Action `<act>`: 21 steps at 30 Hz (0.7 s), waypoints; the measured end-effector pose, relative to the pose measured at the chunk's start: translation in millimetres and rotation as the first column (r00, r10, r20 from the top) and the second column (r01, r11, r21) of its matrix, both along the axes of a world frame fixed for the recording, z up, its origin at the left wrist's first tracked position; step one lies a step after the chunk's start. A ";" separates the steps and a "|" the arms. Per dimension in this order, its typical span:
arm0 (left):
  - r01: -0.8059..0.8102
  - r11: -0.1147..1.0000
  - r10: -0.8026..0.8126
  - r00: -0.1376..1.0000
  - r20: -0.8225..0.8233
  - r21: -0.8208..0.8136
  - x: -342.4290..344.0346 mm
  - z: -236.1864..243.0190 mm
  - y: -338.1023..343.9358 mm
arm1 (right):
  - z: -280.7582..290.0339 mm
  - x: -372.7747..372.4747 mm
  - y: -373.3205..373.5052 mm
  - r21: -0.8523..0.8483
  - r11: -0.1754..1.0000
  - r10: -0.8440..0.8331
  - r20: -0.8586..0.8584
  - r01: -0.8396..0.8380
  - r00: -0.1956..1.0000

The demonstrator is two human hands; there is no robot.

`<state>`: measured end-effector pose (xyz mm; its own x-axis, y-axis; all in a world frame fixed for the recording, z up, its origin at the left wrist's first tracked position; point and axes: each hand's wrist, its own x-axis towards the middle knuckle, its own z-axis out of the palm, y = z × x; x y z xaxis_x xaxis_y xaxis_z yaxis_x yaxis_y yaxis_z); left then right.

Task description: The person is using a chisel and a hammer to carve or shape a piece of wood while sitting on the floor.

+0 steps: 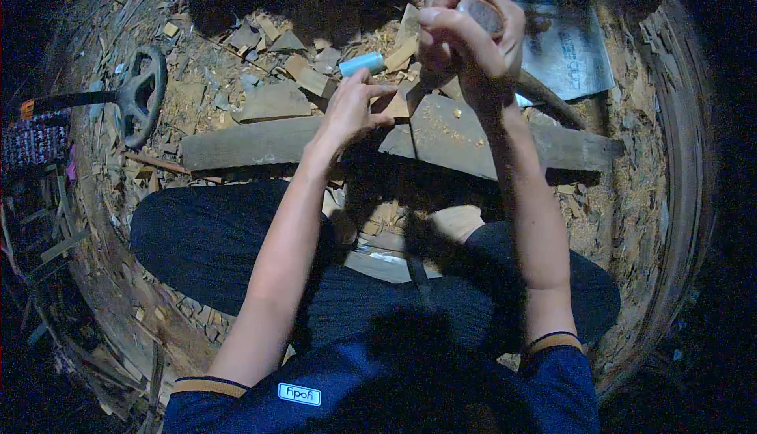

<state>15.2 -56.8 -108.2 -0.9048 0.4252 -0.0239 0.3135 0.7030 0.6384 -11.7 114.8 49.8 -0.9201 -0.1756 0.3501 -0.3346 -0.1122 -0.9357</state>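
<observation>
My left hand (351, 111) grips a small pale wooden block (400, 104) with thumb and forefinger on a grey plank (276, 150). A light blue cylinder (361, 63) lies just beyond its fingertips. My right hand (473, 44), raised above the block, is wrapped round a tool handle with a rounded end (481, 14); the tool's lower part is in shadow near the block, and I cannot make it out clearly. A second, shorter board (438, 138) lies across the plank under the block.
A crumpled printed sheet (568, 48) and a dark rod (556, 107) lie at the right. A black spoked wheel (142, 95) on a bar stands at the left. Wood offcuts (280, 103) and shavings cover the ground around my folded legs (205, 245).
</observation>
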 end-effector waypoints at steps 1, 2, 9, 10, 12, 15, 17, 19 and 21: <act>-0.003 1.000 0.003 1.000 -0.008 -0.004 0.4 2.0 -0.9 | -2.4 -0.6 -0.6 -0.004 1.000 0.003 -0.008 -0.003 1.000; -0.014 1.000 0.014 1.000 0.026 0.006 2.2 4.2 -0.9 | -4.9 -0.9 -0.4 0.033 0.999 0.014 -0.042 -0.013 0.999; 0.012 1.000 -0.012 1.000 0.000 0.006 4.2 0.8 2.6 | -2.2 2.7 -3.3 0.068 0.998 -0.010 -0.033 0.013 0.999; 0.012 1.000 -0.011 0.999 -0.031 0.011 5.5 2.1 0.9 | -4.0 3.1 -3.1 0.101 0.994 -0.025 -0.066 0.032 0.997; 0.002 0.999 -0.003 1.000 -0.021 -0.050 5.8 2.7 1.6 | -7.5 3.9 0.4 0.108 0.994 -0.028 -0.081 0.037 0.996; 0.031 0.999 -0.035 0.995 -0.096 -0.036 4.1 -0.3 -3.0 | -4.4 6.6 -0.4 0.112 0.990 -0.056 -0.243 0.086 0.968; 0.010 1.000 -0.011 0.998 -0.067 -0.017 4.5 0.6 -1.3 | 1.7 13.9 8.3 -0.017 1.000 -0.017 0.041 0.018 0.999; 0.039 0.998 -0.042 0.996 -0.083 -0.042 2.8 1.2 2.2 | 6.9 18.5 14.0 0.013 0.998 -0.057 0.023 0.057 0.998; 0.045 0.998 -0.048 0.995 -0.084 -0.045 3.5 3.0 -0.5 | 11.0 20.7 17.4 -0.075 0.995 -0.060 0.016 0.061 0.998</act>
<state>18.7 -57.3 -105.2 -0.8836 0.4671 0.0328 0.3983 0.7129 0.5772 9.0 132.2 60.9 -0.9331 -0.0931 0.3473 -0.3299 -0.1629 -0.9299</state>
